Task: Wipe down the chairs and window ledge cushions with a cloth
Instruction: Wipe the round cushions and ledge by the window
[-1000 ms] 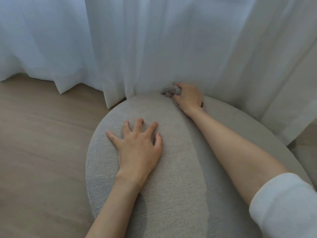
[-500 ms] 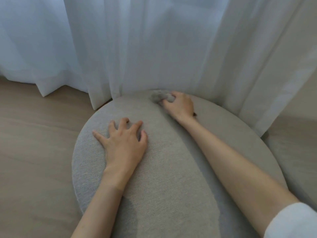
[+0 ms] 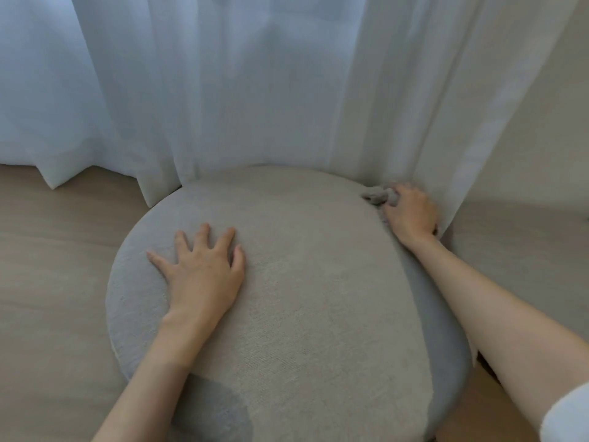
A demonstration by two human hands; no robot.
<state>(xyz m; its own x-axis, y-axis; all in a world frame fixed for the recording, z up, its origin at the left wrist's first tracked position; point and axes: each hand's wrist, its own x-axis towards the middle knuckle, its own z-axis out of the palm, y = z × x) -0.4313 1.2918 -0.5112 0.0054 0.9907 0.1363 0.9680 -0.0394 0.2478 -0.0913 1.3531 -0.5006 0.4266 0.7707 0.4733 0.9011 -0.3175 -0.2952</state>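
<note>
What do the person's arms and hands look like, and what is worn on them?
Both forearms are bare. The left hand and right hand carry no gloves, rings or watch. A white sleeve shows on the right arm only.

A: What's at the back?
B: Sheer white curtains (image 3: 255,90), hanging in long folds, with the hems reaching the floor (image 3: 47,266).
A: What sort of floor?
B: Pale wood-look boards, matte.
A: And the light?
B: Cool daylight glows through the fabric, bluest at the upper left. Past the curtains' right edge there's a plain beige wall (image 3: 548,90), in softer shade.
</note>
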